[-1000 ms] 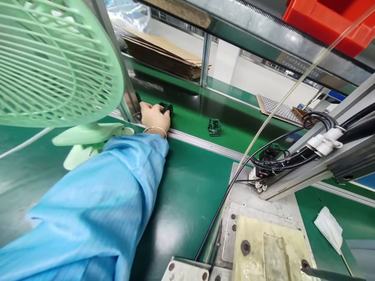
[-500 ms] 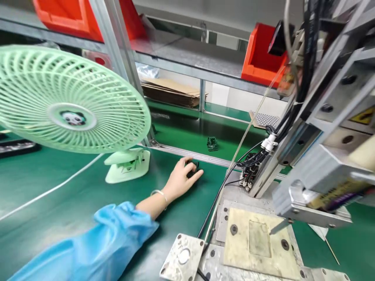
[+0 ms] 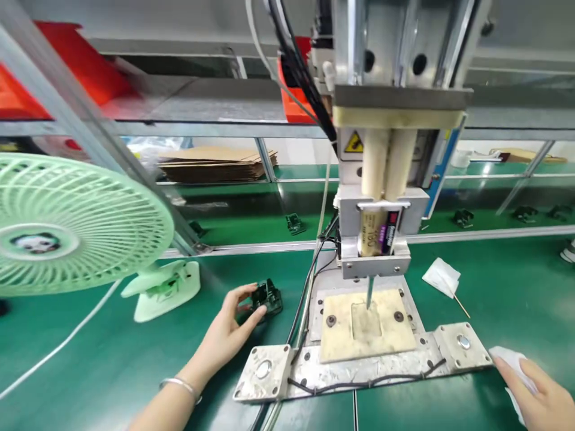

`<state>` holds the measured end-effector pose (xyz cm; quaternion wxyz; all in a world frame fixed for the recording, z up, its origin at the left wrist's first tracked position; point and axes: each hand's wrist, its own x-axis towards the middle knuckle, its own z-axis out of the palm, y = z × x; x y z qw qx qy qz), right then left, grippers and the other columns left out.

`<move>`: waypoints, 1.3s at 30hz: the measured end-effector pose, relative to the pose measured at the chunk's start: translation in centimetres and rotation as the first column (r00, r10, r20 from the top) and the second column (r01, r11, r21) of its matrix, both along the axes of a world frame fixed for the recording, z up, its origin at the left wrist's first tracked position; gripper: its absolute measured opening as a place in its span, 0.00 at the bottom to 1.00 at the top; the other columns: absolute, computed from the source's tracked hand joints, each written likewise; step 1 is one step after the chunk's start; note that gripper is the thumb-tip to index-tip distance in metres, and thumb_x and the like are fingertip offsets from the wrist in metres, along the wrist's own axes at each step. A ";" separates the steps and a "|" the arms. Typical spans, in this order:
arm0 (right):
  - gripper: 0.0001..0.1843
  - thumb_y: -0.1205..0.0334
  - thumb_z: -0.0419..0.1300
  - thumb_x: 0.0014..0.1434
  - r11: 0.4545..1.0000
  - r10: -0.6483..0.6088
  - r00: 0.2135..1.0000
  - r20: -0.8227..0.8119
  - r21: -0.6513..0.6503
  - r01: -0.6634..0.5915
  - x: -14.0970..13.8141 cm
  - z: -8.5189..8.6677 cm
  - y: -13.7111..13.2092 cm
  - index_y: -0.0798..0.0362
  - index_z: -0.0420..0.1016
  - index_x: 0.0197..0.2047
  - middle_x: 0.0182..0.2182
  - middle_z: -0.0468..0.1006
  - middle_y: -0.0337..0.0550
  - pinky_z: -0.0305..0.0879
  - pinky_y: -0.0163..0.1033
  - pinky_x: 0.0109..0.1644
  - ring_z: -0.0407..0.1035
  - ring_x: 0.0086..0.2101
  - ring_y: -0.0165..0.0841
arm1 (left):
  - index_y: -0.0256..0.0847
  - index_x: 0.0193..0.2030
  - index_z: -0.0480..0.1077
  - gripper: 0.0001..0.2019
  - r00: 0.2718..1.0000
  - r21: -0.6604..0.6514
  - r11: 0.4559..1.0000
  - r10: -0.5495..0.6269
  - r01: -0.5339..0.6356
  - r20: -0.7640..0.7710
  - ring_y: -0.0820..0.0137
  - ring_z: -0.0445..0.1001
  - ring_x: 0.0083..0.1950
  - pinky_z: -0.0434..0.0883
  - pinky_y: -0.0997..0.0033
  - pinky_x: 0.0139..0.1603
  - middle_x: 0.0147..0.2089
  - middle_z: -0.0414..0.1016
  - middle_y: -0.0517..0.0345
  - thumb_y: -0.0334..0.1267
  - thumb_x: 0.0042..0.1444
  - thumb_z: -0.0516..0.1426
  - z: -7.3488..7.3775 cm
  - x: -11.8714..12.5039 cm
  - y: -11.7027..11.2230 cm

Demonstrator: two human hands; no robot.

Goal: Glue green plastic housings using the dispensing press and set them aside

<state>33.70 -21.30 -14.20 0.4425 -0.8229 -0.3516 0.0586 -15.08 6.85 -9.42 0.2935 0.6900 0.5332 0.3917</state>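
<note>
My left hand (image 3: 233, 320) grips a small dark green-black plastic part (image 3: 266, 297) between thumb and fingers, just above or on the green bench left of the machine. At the lower right, my right hand (image 3: 536, 389) is closed on a folded white wipe (image 3: 514, 365), next to the machine's right corner button. Between the hands stands a dispensing machine (image 3: 381, 263) with a two-barrel cartridge. Its nozzle (image 3: 369, 293) points down at the recess of a cream fixture plate (image 3: 330, 344).
A green fan (image 3: 81, 227) clipped to a base stands at left. A white wipe (image 3: 440, 276) with a cotton swab (image 3: 462, 307) lies right of the machine. More dark parts (image 3: 294, 224) sit behind the metal rail. Cables (image 3: 302, 299) run along the machine's left side.
The view has swung right, bringing the machine to the middle. My left hand has brought the dark part nearer, and my right hand with the wipe has come into view.
</note>
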 end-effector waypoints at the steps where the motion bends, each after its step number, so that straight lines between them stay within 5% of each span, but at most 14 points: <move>1: 0.24 0.35 0.62 0.48 1.000 0.009 1.000 -0.011 0.007 -0.009 0.0 0.1 0.1 0.46 0.83 0.30 0.36 0.81 0.45 0.77 0.40 0.35 0.76 0.40 0.50 | 0.45 0.57 0.59 0.33 0.994 -0.093 0.994 0.062 -0.054 0.093 0.50 0.67 0.64 0.67 0.46 0.63 0.58 0.68 0.43 0.53 0.46 0.65 0.4 0.2 0.3; 4: 0.22 0.37 0.62 0.49 0.997 0.039 0.999 -0.013 0.072 -0.038 -0.2 0.4 0.3 0.49 0.82 0.29 0.34 0.80 0.44 0.75 0.34 0.33 0.76 0.35 0.44 | 0.41 0.56 0.63 0.40 0.938 -0.314 0.934 0.249 -0.167 0.240 0.50 0.66 0.65 0.65 0.50 0.66 0.57 0.71 0.42 0.50 0.36 0.70 2.5 0.6 0.8; 7: 0.21 0.39 0.62 0.52 0.989 0.077 0.997 -0.007 0.124 -0.075 -0.7 0.7 0.4 0.49 0.81 0.29 0.32 0.80 0.43 0.73 0.33 0.30 0.75 0.32 0.40 | 0.42 0.48 0.72 0.35 0.924 -0.405 0.904 0.264 -0.136 0.278 0.53 0.73 0.57 0.73 0.58 0.57 0.51 0.77 0.49 0.47 0.30 0.73 5.8 1.9 -0.3; 10: 0.20 0.40 0.62 0.53 0.988 0.083 0.997 -0.007 0.135 -0.082 -1.0 0.9 0.5 0.49 0.81 0.29 0.32 0.79 0.44 0.72 0.33 0.28 0.75 0.31 0.40 | 0.42 0.46 0.75 0.32 0.955 -0.544 0.834 0.081 0.091 0.284 0.58 0.77 0.45 0.76 0.65 0.44 0.44 0.79 0.51 0.51 0.32 0.73 8.7 5.0 -3.6; 12: 0.20 0.40 0.62 0.52 0.988 0.075 0.997 -0.013 0.134 -0.072 -1.1 0.9 0.5 0.49 0.81 0.29 0.32 0.79 0.43 0.71 0.33 0.27 0.75 0.31 0.40 | 0.40 0.46 0.76 0.30 0.946 -0.653 0.697 -0.118 0.295 0.302 0.60 0.77 0.45 0.75 0.67 0.42 0.46 0.79 0.49 0.53 0.37 0.72 9.8 8.0 -6.0; 15: 0.19 0.41 0.63 0.51 0.989 0.073 0.997 -0.025 0.133 -0.069 -1.0 0.9 0.5 0.49 0.81 0.28 0.31 0.80 0.43 0.72 0.32 0.29 0.75 0.30 0.39 | 0.40 0.45 0.75 0.29 0.896 -0.732 0.517 -0.259 0.444 0.361 0.64 0.76 0.43 0.72 0.71 0.41 0.45 0.78 0.51 0.52 0.37 0.72 10.0 12.4 -8.5; 18: 0.20 0.41 0.62 0.52 0.987 0.083 0.996 -0.017 0.136 -0.080 -0.9 0.9 0.5 0.50 0.82 0.30 0.33 0.80 0.44 0.74 0.34 0.36 0.75 0.32 0.41 | 0.41 0.42 0.73 0.27 0.882 -0.739 0.481 -0.244 0.472 0.404 0.65 0.76 0.44 0.71 0.71 0.44 0.44 0.77 0.53 0.49 0.36 0.73 9.4 15.1 -8.8; 21: 0.21 0.41 0.62 0.53 0.986 0.094 0.996 0.002 0.141 -0.093 -1.0 1.1 0.5 0.51 0.83 0.31 0.34 0.81 0.46 0.76 0.36 0.39 0.76 0.33 0.43 | 0.42 0.41 0.71 0.27 0.866 -0.710 0.501 -0.213 0.495 0.453 0.62 0.76 0.46 0.72 0.66 0.48 0.42 0.76 0.54 0.47 0.35 0.74 8.5 16.3 -7.7; 24: 0.23 0.40 0.61 0.55 0.983 0.090 0.996 0.010 0.161 -0.091 -1.3 1.4 0.5 0.51 0.83 0.32 0.35 0.81 0.47 0.76 0.37 0.38 0.76 0.34 0.44 | 0.42 0.42 0.71 0.26 0.845 -0.615 0.588 -0.272 0.525 0.461 0.59 0.75 0.51 0.70 0.60 0.56 0.45 0.77 0.51 0.48 0.38 0.73 7.5 16.5 -6.6; 28: 0.24 0.38 0.60 0.57 0.978 0.112 0.993 0.021 0.176 -0.114 -1.6 1.8 0.7 0.51 0.82 0.31 0.33 0.80 0.47 0.75 0.35 0.38 0.76 0.32 0.41 | 0.45 0.46 0.68 0.28 0.859 -0.502 0.698 -0.387 0.510 0.335 0.56 0.72 0.59 0.66 0.55 0.63 0.52 0.75 0.48 0.49 0.40 0.71 6.4 16.8 -6.0; 33: 0.23 0.39 0.61 0.58 0.977 0.123 0.992 0.015 0.175 -0.123 -1.6 1.7 0.6 0.51 0.82 0.30 0.32 0.80 0.46 0.74 0.35 0.38 0.75 0.31 0.40 | 0.46 0.54 0.63 0.30 0.846 -0.390 0.754 -0.505 0.528 0.168 0.55 0.67 0.65 0.61 0.53 0.69 0.60 0.70 0.45 0.49 0.45 0.67 6.0 17.1 -6.3; 37: 0.21 0.41 0.62 0.57 0.979 0.084 0.996 -0.020 0.190 -0.079 -1.4 1.2 0.4 0.51 0.82 0.31 0.32 0.80 0.45 0.74 0.34 0.36 0.75 0.32 0.40 | 0.50 0.62 0.62 0.42 0.920 -0.320 0.883 -0.385 0.343 -0.078 0.46 0.65 0.66 0.61 0.43 0.67 0.63 0.68 0.45 0.51 0.39 0.69 6.9 15.4 -6.8; 39: 0.21 0.42 0.62 0.56 0.978 0.052 0.998 -0.043 0.203 -0.042 -1.4 1.2 0.5 0.51 0.83 0.32 0.32 0.81 0.45 0.74 0.34 0.37 0.76 0.32 0.41 | 0.56 0.59 0.66 0.39 0.956 -0.193 0.955 -0.254 0.224 -0.146 0.44 0.63 0.67 0.62 0.43 0.67 0.65 0.68 0.52 0.53 0.37 0.69 7.2 13.0 -7.0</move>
